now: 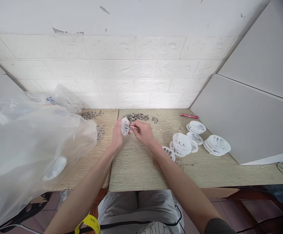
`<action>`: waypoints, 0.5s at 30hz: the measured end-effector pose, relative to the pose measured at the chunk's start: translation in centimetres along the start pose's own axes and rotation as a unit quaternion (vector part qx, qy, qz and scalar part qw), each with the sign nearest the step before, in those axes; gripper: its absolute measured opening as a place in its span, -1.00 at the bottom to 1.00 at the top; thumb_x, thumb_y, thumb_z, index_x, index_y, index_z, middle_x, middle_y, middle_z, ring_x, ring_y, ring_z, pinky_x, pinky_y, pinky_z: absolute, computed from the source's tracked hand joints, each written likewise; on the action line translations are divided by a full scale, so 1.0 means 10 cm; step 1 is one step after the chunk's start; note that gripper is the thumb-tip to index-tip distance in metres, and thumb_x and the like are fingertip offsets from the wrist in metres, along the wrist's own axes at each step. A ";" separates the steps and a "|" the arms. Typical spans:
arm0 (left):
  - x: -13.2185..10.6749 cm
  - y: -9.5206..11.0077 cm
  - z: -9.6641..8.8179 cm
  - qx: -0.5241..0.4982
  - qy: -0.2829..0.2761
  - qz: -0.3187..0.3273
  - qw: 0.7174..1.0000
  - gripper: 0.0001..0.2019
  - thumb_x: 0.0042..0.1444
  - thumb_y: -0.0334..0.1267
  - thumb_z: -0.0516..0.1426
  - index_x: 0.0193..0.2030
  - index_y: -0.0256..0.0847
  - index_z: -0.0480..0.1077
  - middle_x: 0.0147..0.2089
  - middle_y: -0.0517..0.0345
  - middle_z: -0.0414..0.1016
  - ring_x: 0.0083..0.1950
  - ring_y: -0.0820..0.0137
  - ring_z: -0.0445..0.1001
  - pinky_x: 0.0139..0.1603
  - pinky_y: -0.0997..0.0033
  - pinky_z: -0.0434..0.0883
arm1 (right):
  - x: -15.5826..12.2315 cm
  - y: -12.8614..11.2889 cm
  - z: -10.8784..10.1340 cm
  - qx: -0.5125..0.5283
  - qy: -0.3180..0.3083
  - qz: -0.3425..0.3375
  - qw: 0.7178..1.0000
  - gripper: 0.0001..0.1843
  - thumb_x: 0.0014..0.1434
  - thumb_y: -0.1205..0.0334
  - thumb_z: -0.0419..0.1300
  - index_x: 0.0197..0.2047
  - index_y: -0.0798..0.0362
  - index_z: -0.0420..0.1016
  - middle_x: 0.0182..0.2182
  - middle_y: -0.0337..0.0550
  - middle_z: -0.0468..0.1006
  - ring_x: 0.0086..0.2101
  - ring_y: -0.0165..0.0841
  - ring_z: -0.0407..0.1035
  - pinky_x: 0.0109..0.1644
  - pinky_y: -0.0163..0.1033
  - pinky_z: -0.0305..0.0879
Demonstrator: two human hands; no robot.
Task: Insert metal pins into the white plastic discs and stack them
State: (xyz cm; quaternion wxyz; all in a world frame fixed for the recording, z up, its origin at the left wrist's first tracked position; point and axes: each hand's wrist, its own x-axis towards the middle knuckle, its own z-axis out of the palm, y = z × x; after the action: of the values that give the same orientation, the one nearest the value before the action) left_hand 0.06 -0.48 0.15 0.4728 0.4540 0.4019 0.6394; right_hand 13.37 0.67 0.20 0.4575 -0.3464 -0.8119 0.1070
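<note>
My left hand [117, 134] is closed on the edge of a white slotted plastic disc [125, 126], tilted up to face me. A small red mark shows near the disc's top. My right hand [143, 132] pinches a slim metal tool [135, 127], perhaps tweezers, with its tip at the disc's right side. Whether the tip holds a small part is too fine to make out. Just behind both hands lies a pile of small metal pieces [138, 117] on the wooden table [134, 172].
Stacks of similar white discs [181, 143] lie to the right, with another stack [217, 145] by the grey panel [251, 126]. A red pen [189, 115] is at the back. A large plastic bag [34, 143] covers the left side, near more metal pieces [89, 115].
</note>
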 end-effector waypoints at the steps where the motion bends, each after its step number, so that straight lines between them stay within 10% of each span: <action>1: 0.01 0.00 0.00 -0.007 -0.004 -0.001 1.000 -0.48 0.10 0.24 -0.02 -0.42 -0.24 0.36 -0.46 0.03 0.46 -0.47 0.36 0.44 -0.54 0.41 0.33 | 0.01 0.00 -0.01 0.013 -0.001 0.007 1.000 -0.79 0.28 0.28 0.02 -0.37 0.06 0.40 -0.38 -0.13 0.52 -0.42 -0.39 0.33 -0.35 -0.29 0.17; 15: 0.01 0.01 0.00 -0.022 0.002 -0.009 1.000 -0.46 0.11 0.27 -0.02 -0.44 -0.24 0.36 -0.50 0.05 0.42 -0.46 0.33 0.44 -0.51 0.37 0.32 | 0.00 0.00 -0.03 -0.046 -0.026 -0.015 0.999 -0.80 0.27 0.34 0.04 -0.38 0.06 0.40 -0.39 -0.15 0.52 -0.41 -0.40 0.33 -0.35 -0.30 0.13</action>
State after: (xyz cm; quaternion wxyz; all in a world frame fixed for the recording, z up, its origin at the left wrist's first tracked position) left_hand 0.05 -0.44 0.28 0.4877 0.4390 0.3930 0.6442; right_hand 13.60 0.58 0.38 0.4217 -0.3520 -0.8325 0.0717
